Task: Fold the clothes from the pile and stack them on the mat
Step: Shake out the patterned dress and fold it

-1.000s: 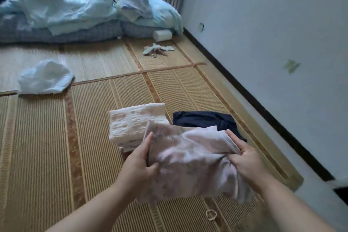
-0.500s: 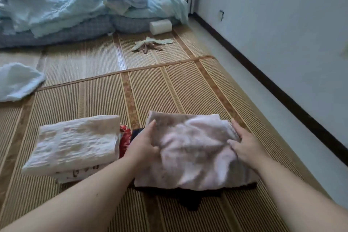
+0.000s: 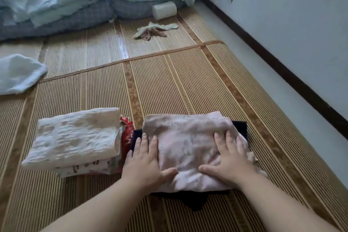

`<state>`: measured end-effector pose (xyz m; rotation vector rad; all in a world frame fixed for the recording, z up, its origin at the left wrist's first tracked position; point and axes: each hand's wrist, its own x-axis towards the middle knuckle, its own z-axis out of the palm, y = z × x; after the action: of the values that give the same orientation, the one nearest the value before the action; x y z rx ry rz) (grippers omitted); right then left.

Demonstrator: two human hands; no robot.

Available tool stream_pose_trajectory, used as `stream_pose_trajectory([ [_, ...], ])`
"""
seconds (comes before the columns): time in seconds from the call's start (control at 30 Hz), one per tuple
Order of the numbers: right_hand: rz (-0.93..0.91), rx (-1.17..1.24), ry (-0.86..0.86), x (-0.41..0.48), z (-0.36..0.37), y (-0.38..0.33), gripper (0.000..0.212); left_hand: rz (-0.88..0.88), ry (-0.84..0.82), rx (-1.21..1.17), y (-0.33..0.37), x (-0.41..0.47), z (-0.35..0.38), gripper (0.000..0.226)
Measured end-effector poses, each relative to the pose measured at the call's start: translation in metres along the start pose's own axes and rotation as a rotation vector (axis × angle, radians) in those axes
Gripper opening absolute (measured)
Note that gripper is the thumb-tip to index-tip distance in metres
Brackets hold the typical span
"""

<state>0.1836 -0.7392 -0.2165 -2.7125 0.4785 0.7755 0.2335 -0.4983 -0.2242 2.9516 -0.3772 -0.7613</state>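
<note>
Pink fold (image 3: 188, 147) goes down near the right edge of the mat (image 3: 169, 84), on top of a dark piece (image 3: 240, 128). Bedding (image 3: 66, 0) is heaped along the mat's far edge. A white stack (image 3: 75, 135) sits just left of the pink fold, toward the near left corner.

The left hand (image 3: 143, 164) and right hand (image 3: 229, 162) lie flat on the pink fold. Their fingers are straight and spread and the thumbs turn inward above the near hem. They press down and grip nothing.

I read this as the close of one cycle, with the fold placed and being smoothed. My next move, as I judge it, is to lift both palms straight up so the soft layers do not slide. Then I would reach for an unfolded item. The pale cloth (image 3: 17, 73) at the mat's left edge and the rag (image 3: 154, 30) near the far edge look like candidates.

The dark piece is mostly covered and shows only past the fold's far right corner and below its near hem. Of the stack's lower layers I see edges only, with something red (image 3: 127, 133) poking out on the right. The frame cuts off the pale cloth. I cannot tell what the rag is, nor whether the bedding counts as the pile.
</note>
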Motion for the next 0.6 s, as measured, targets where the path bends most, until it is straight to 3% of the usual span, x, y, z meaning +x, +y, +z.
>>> stream_pose_trajectory([
  [0.07,-0.013,-0.039,0.054,-0.008,-0.003,-0.008,0.122,-0.002,-0.014,-0.012,0.001,-0.005,-0.008,0.115],
  [0.17,-0.137,-0.042,0.272,-0.029,-0.006,-0.035,0.117,0.110,0.043,-0.021,0.003,-0.020,-0.025,0.109],
  [0.3,-0.406,-0.024,0.515,-0.075,-0.001,-0.104,0.092,0.336,0.162,-0.101,-0.027,-0.068,-0.042,0.097],
  [0.5,-0.608,-0.197,0.529,-0.147,0.048,-0.255,0.076,0.241,0.216,-0.159,-0.188,-0.163,-0.035,0.095],
  [0.6,-0.652,-0.198,0.445,-0.182,0.096,-0.352,0.089,0.057,0.194,-0.141,-0.313,-0.226,-0.021,0.092],
])
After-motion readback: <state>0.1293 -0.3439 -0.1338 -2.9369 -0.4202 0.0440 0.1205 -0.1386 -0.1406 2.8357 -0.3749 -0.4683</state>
